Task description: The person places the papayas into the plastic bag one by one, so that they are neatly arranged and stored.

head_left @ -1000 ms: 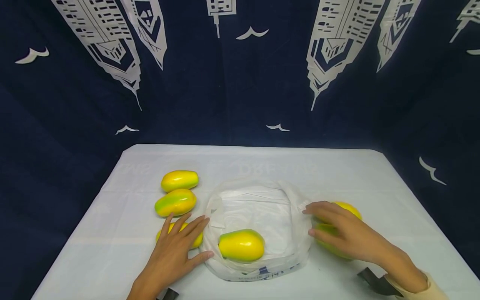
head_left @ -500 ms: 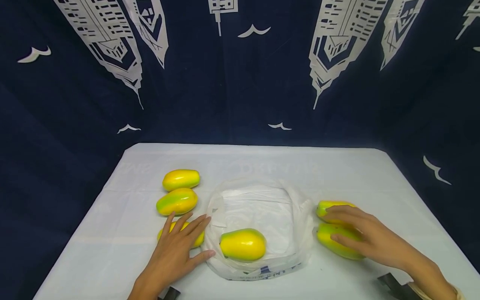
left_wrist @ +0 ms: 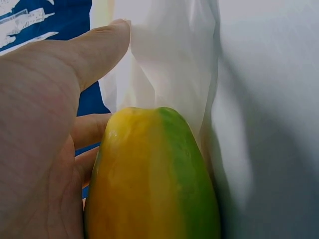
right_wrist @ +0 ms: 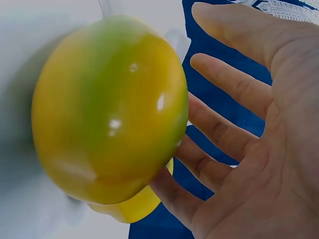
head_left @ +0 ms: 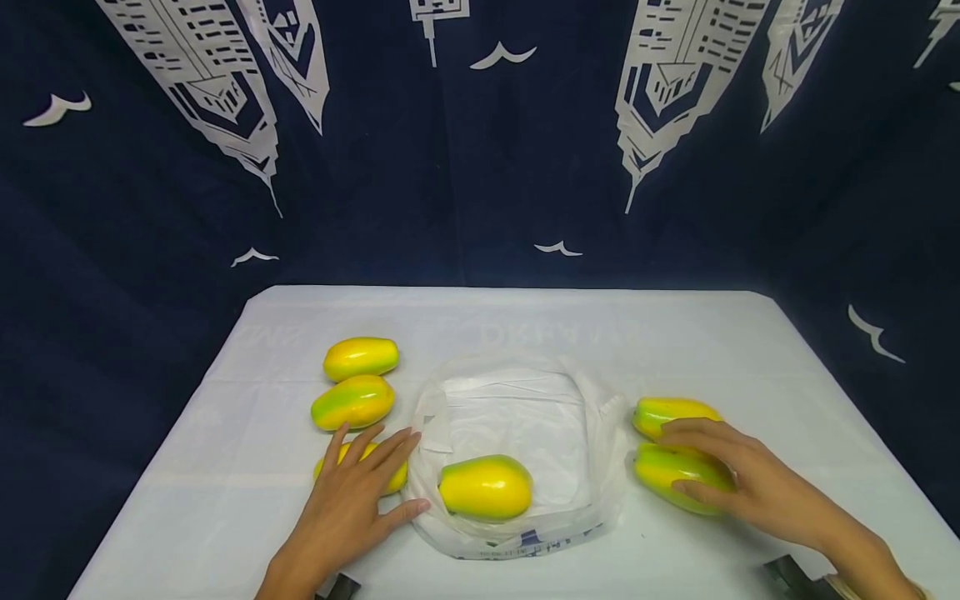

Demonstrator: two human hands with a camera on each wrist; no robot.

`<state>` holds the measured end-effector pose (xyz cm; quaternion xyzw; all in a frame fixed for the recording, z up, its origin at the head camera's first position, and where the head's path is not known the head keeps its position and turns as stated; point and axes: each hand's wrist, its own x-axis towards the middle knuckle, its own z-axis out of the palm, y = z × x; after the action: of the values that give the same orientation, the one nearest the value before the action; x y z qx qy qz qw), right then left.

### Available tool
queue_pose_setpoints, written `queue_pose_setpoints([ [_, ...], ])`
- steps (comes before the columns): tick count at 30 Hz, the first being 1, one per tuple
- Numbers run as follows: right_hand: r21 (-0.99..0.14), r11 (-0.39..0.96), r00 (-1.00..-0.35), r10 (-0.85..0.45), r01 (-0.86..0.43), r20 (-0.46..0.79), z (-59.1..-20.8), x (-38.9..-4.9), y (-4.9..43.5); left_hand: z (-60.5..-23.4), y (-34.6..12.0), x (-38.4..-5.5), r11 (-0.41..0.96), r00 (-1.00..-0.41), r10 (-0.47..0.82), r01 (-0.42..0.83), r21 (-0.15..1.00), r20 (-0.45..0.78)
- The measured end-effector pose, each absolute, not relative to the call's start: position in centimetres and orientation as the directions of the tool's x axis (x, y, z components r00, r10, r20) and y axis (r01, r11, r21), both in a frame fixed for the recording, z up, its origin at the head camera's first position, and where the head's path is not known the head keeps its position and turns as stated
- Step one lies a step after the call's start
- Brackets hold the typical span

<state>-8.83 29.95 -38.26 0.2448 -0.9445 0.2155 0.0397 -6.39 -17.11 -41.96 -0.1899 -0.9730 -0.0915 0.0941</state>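
Observation:
A white plastic bag (head_left: 606, 467) lies with its mouth spread wide at mid-table, and one yellow-green papaya (head_left: 486, 487) rests inside it. My left hand (head_left: 345, 508) has its fingers spread at the bag's left rim, above a partly hidden papaya (head_left: 393, 479); in the left wrist view that papaya (left_wrist: 149, 174) sits beside the palm. To the right of the bag, my right hand (head_left: 757, 487) hovers over the nearer papaya (head_left: 671, 477). Its extended fingers (right_wrist: 217, 127) pass beside that fruit in the right wrist view, without curling round it.
Two more papayas, a far one (head_left: 360, 358) and a nearer one (head_left: 352, 402), lie left of the bag. Another papaya (head_left: 660, 414) is just beyond my right hand. A white cloth (head_left: 555, 321) covers the table; a dark blue patterned curtain (head_left: 450, 167) hangs behind.
My right hand has left the bag's right rim and shifted rightward over the papayas there, uncovering more of both. My left hand has stayed in place.

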Motion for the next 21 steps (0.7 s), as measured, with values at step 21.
queue_pose_setpoints([
  [21,-0.348,0.821,-0.891,-0.431,-0.452,0.139,-39.31,-8.36,29.9,-41.87,-17.07,-6.35,0.914,-0.914,0.35,0.381,0.139,0.204],
])
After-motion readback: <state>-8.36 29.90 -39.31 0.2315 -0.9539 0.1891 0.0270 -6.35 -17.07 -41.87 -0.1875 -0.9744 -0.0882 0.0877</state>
